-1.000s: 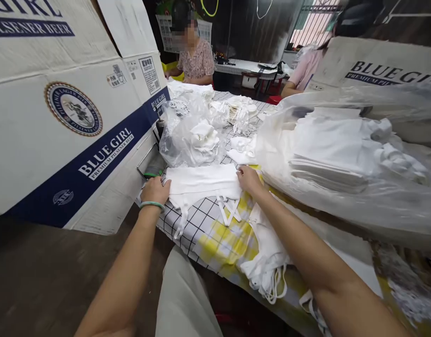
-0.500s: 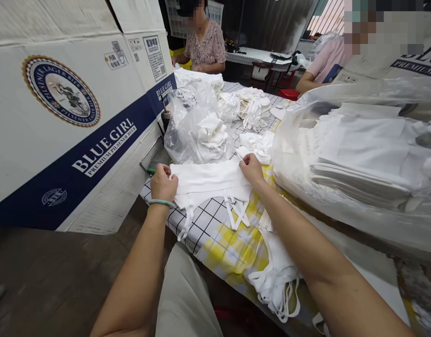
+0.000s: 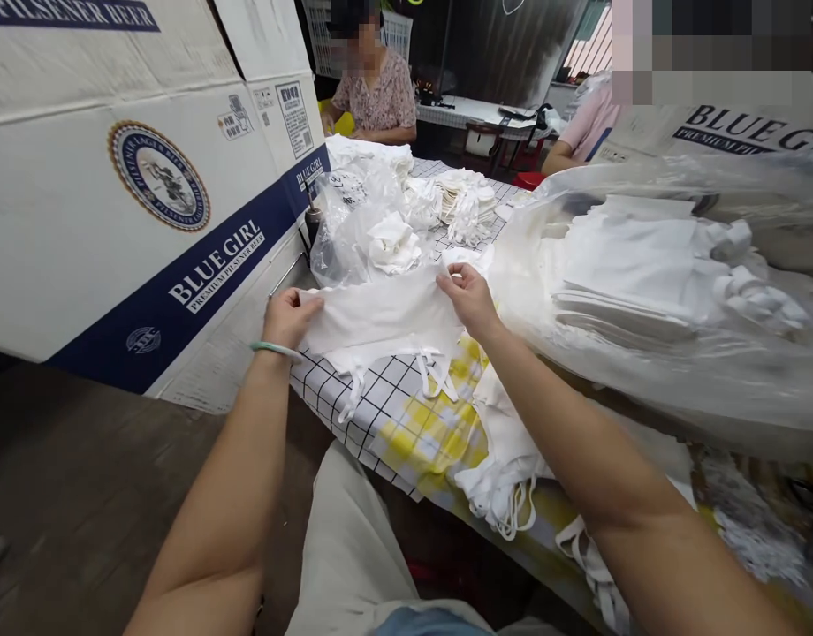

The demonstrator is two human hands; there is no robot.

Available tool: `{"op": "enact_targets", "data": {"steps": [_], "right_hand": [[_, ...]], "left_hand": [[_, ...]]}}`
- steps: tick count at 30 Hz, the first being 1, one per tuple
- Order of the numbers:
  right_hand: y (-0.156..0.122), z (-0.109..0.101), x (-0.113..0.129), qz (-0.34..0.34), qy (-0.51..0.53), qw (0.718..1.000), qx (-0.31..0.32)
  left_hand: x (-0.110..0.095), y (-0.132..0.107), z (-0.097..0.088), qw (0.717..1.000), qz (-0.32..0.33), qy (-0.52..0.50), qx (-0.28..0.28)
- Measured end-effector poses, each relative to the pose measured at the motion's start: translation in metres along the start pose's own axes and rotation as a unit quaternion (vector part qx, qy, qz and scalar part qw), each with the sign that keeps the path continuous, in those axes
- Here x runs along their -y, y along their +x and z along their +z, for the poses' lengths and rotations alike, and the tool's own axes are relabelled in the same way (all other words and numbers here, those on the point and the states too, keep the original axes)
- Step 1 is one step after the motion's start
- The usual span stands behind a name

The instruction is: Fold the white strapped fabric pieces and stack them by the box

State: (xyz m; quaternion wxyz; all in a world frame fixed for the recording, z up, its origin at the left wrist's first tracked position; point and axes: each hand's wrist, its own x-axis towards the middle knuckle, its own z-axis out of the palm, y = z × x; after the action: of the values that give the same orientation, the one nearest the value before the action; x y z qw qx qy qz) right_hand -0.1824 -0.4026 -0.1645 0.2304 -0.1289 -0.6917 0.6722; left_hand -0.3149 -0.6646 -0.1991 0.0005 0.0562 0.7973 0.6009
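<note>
A white garment with thin straps (image 3: 383, 318) is stretched between my two hands over the table. My left hand (image 3: 291, 316) pinches its upper left corner, and a pale green bangle circles that wrist. At the upper right corner, my right hand (image 3: 468, 296) grips the edge between thumb and fingers. The straps hang from the lower edge onto the checked cloth (image 3: 386, 397). Below my right forearm lies a bunch of white strapped garments (image 3: 503, 468), partly hidden by the arm.
A large Blue Girl beer carton (image 3: 168, 194) stands at left. Behind the garment sit a clear plastic bag (image 3: 340, 230) and white garment piles (image 3: 466, 203). An open plastic bag of stacked garments (image 3: 619, 283) fills the right. One person (image 3: 383, 97) sits across; another's pink sleeve (image 3: 588, 124) shows.
Both hands have raised the garment's upper edge off the table and drawn it wider, the left hand moving outward. The view has shifted slightly.
</note>
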Motion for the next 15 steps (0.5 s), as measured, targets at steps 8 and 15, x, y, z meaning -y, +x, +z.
{"op": "enact_targets", "data": {"steps": [8,15], "right_hand": [[-0.071,-0.035,0.1,-0.13,0.063,0.989,-0.023],[-0.183,-0.11,0.156,-0.207,0.022,0.97,-0.126]], "left_hand": [[-0.097,-0.06,-0.038,0.951,0.139,-0.263,0.088],[-0.158,-0.133,-0.031,0.913,0.226,-0.283,0.185]]}}
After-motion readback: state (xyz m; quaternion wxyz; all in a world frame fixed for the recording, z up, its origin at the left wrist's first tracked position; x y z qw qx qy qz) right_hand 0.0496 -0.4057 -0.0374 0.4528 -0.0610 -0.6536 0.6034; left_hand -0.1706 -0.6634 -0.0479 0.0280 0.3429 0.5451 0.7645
